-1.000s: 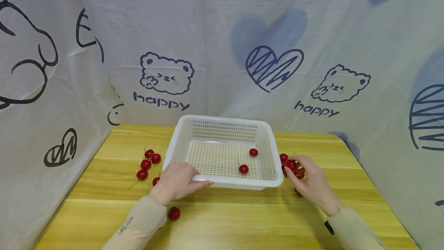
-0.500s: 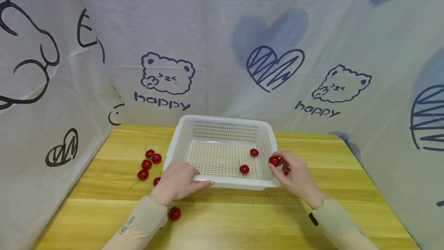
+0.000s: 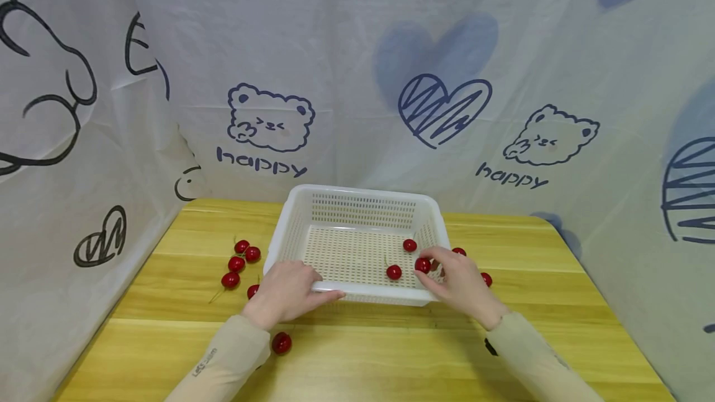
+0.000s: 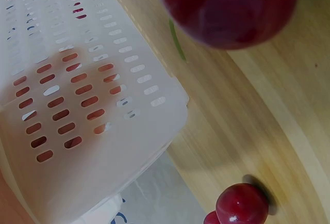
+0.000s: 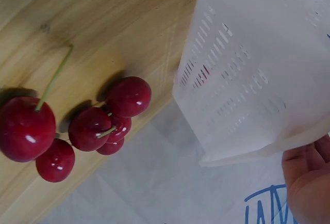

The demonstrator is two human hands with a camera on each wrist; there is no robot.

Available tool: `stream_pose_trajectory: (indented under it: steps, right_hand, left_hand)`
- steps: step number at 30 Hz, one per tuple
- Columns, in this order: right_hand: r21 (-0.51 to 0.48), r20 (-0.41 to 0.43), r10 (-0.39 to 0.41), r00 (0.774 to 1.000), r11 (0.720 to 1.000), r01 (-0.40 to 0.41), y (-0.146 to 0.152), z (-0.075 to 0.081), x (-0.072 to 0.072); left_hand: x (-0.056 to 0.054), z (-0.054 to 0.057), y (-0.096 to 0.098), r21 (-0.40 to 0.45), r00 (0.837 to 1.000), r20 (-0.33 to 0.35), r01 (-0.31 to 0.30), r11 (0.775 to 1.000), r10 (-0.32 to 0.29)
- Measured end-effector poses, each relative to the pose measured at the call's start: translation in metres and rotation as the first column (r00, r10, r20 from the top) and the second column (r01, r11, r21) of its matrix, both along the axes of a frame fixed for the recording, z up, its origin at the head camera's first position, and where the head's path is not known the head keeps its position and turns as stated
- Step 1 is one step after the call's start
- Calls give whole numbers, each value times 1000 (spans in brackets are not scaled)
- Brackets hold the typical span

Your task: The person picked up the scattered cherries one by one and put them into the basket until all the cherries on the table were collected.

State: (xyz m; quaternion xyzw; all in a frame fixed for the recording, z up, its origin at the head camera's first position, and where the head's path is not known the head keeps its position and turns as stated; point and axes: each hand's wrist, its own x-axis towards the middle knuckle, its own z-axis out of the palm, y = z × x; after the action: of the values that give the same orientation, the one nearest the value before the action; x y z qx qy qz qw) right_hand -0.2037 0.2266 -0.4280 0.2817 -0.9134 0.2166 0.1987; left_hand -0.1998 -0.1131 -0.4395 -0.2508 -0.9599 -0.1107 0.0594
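Note:
A white perforated plastic basket (image 3: 380,291) stands on the wooden table. My left hand (image 3: 287,293) grips its front left corner, thumb along the front rim; in the left wrist view, skin shows through the slots of the basket wall (image 4: 154,87). Over the basket's right side, my right hand (image 3: 460,284) pinches a red cherry (image 3: 422,265) between thumb and fingers. Two cherries lie on the basket floor, one farther back (image 3: 410,245) and one nearer the front (image 3: 393,272). The held cherry is hidden from the right wrist view.
Several cherries (image 3: 236,264) lie left of the basket, and a single cherry (image 3: 282,343) sits near my left sleeve. More cherries (image 5: 88,129), some with green stems, rest on the table right of the basket. A printed cloth (image 3: 357,79) hangs behind the table.
My right hand has moved left from the cherries beside the basket, carrying one cherry over the right rim. My left hand has stayed on the basket.

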Motion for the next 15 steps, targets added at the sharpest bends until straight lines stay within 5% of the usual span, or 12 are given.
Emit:
stream_pose_trajectory:
  steps: [15]
  right_hand:
    - [71, 111, -67, 992, 996, 59, -11, 4, -5]
  left_hand:
    - [0, 1, 0, 1, 1000, 11, -3, 1000, 3]
